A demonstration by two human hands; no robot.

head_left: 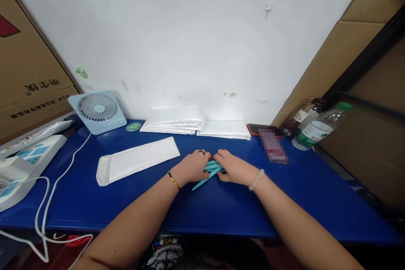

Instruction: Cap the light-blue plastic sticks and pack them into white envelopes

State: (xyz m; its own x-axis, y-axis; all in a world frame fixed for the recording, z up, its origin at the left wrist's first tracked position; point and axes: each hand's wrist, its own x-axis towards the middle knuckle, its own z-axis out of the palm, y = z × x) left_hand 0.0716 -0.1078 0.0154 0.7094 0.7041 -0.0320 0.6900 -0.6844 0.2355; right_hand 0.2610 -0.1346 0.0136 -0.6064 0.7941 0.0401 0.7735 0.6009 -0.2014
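Note:
Between my two hands, a little above the blue tabletop, is a bundle of thin turquoise strips, one of which sticks out toward the lower left. My left hand has its fingers wrapped round the bundle's left end; rings and a dark bracelet with gold show on it. The right end is gripped by my right hand, which wears a clear beaded bracelet. The fingers hide much of the strips. Left of my hands a white padded envelope lies flat and slanted on the table.
Stacked white envelopes and a smaller pile lie by the wall. A light blue fan, green disc, power strip and white cables are left. Right are a phone, a partly blurred item and bottles.

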